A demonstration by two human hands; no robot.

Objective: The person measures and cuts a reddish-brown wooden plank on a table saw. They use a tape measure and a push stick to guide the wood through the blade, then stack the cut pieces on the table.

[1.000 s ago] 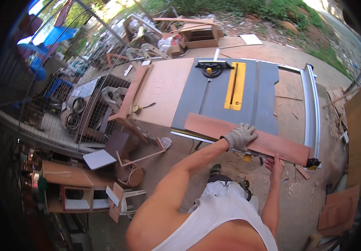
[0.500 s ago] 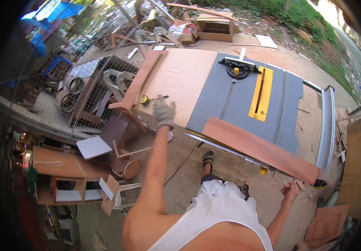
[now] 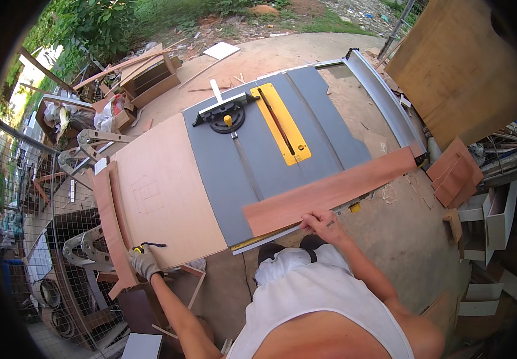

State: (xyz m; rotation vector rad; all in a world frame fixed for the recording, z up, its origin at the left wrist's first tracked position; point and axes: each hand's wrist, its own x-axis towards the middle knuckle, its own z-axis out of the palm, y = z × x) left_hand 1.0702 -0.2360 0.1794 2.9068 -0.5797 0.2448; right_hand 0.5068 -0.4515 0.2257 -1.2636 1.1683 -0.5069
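My left hand [image 3: 146, 264], in a grey work glove, is closed on a yellow and black tape measure [image 3: 138, 249] with a dark strap. It is at the near left corner of a pale plywood panel [image 3: 184, 200] that bears a pencil sketch. My bare right hand [image 3: 323, 226] is at the near edge of a reddish-brown board [image 3: 330, 194]. Its fingers are curled together, and I cannot make out anything in them. The board lies along the near side of a grey table saw [image 3: 306, 119] with a yellow insert plate [image 3: 279, 122] and a black mitre gauge [image 3: 227, 115].
Brown wooden strips [image 3: 110, 221] lie along the panel's left edge, by a folding metal ladder [image 3: 85, 248] and a wire fence [image 3: 37, 209]. A silver rail [image 3: 384, 99] borders the saw's right side. Big plywood [image 3: 462, 66] and white cabinet parts [image 3: 498, 221] stand at right.
My left hand has reached the tape measure and closed on it. My right hand has moved left along the board's near edge; the small wood piece it held is no longer visible. The view has turned right.
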